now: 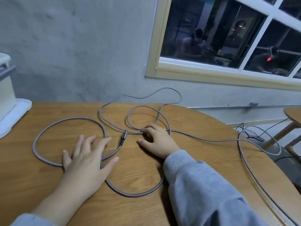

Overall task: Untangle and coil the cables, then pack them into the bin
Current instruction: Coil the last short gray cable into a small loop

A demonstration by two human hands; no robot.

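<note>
Wood-grain table (pixel 48 185) with a rounded edge, against a grey plaster wall (pixel 73 46); window (pixel 228 38) at 1 o'clock, dark outside. No legible writing. Braided cable (pixel 68 119) sprawls in loops mid-table, plug (pixel 123 137) at centre. Left hand (pixel 86 159) flat, fingers spread, over a loop. Right hand (pixel 158 141) fingertips pressing a strand, not clenched. Bin (pixel 6 88) at 9 o'clock.

worktop (pixel 48 185): wooden, rounded right edge
wall (pixel 73 46): grey, rough
window (pixel 228 38): pale frame, dark panes
floor wires (pixel 250 134): thin, black, tangled
</note>
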